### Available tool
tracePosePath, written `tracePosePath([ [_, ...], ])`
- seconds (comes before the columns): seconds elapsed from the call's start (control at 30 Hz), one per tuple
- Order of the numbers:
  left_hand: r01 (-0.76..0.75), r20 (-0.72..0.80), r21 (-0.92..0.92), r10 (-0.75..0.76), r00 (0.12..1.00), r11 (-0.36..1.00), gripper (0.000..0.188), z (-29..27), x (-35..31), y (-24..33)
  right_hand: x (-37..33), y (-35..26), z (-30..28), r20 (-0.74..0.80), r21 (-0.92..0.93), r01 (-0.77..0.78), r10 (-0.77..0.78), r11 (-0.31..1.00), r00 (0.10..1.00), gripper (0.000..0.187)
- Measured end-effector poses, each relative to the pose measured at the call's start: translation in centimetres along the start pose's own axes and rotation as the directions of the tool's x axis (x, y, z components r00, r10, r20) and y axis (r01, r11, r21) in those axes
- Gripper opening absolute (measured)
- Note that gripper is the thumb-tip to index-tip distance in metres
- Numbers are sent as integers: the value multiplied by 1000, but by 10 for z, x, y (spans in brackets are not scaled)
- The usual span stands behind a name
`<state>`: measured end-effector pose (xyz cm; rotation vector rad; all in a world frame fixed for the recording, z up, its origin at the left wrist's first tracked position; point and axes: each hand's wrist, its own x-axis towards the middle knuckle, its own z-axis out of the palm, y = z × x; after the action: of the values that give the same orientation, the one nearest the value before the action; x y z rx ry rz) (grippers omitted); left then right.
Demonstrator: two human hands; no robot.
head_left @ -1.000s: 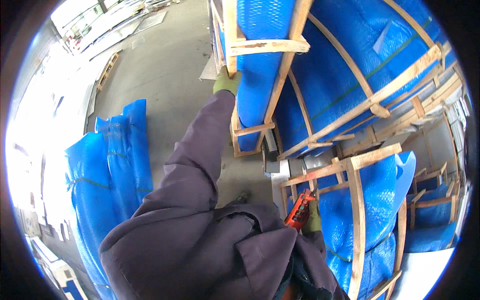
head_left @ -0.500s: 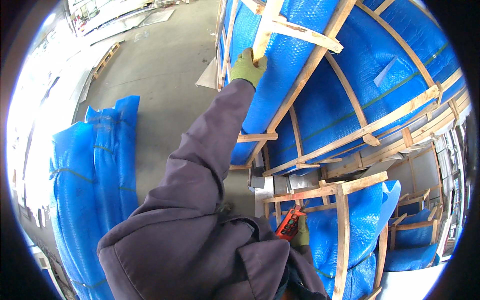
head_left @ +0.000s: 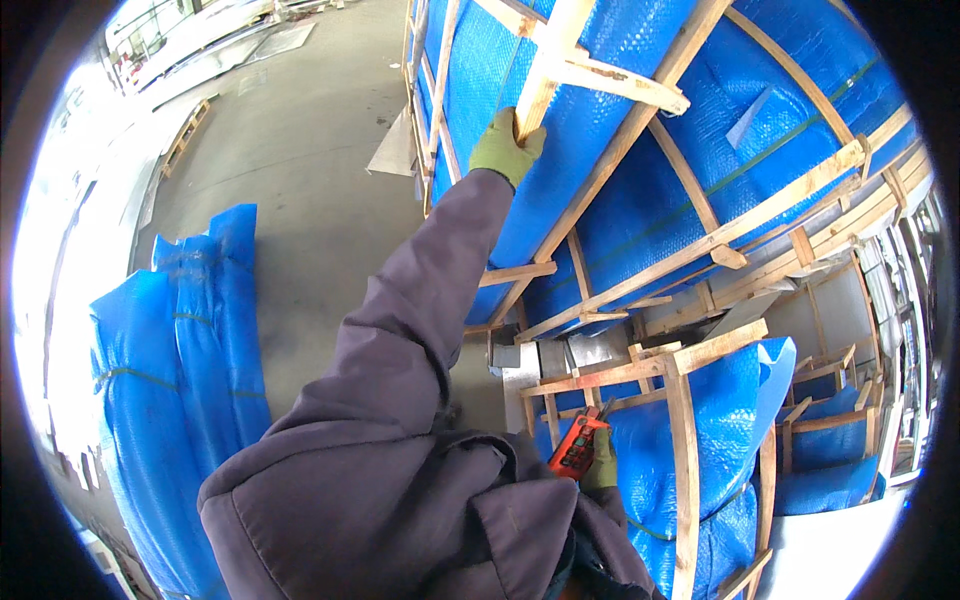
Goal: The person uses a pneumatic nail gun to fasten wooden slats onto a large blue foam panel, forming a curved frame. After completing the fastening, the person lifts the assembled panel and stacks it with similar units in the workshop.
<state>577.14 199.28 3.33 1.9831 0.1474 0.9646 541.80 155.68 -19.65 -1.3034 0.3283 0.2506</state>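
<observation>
My left hand (head_left: 503, 150), in a green glove, reaches far forward with its fingers wrapped round the lower end of a wooden slat (head_left: 545, 75). That slat belongs to the timber frame round a tall load in blue bubble wrap (head_left: 585, 125). Down at the right, my right hand (head_left: 602, 462), also gloved in green, holds an orange remote control (head_left: 574, 447) with dark buttons and a short dark stub on top. Part of that hand is hidden behind the remote and my sleeve.
Blue wrapped bundles (head_left: 180, 370) stand at the left. A lower wood-framed blue load (head_left: 683, 470) is close at the right, with more crates (head_left: 825, 440) beyond it. Grey floor (head_left: 300, 160) runs between the loads, and a pallet (head_left: 188, 135) lies far left.
The whole view has shifted slightly, so the left bundles sit a little lower and further left. My left hand still grips the slat and my right hand the remote control.
</observation>
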Motion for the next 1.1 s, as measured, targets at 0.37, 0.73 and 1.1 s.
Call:
tracePosePath([
  [0.37,-105,35,0,105,994,994,85,27,14,-27,4,13,-6,-96,118,-28,39,993,995,62],
  [0.73,-244,-72,-285,233,970,927,82,29,74,-32,6,29,-22,-91,292,-99,131,951,987,56],
  [1.1,-201,-2,-400,218,976,894,66,-7,112,3,-2,29,-31,-15,397,-149,169,906,986,51],
])
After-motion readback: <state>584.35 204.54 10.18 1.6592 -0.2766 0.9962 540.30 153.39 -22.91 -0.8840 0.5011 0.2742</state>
